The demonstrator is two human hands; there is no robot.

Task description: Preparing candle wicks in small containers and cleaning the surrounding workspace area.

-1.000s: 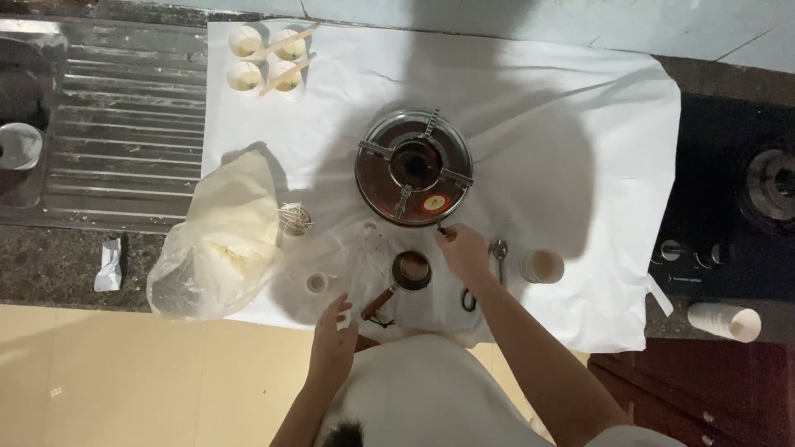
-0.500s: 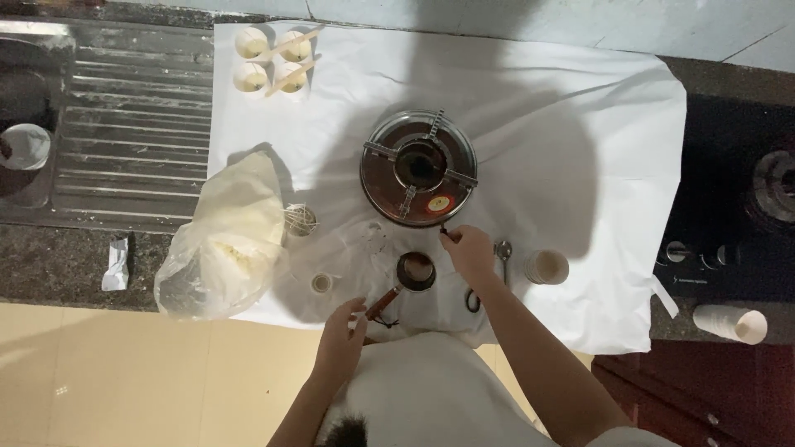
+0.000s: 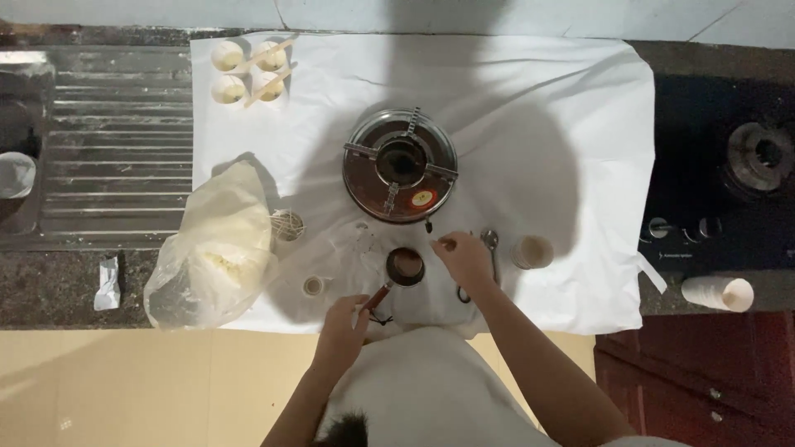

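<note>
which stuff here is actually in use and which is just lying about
In use:
- small long-handled pot, handle at the left hand
- right hand beside the pot
- round burner just behind it

Lying about:
- plastic bag
- four small cups
- spoon
- paper cup

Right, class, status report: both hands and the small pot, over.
Left hand on the handle of the small round metal pot. Right hand beside it, fingers pinched, contents unclear. Round metal burner just behind.

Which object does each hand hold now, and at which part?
The left hand grips the small dark pot by its wooden handle. The right hand pinches something small at its fingertips; what it is cannot be told.
</note>
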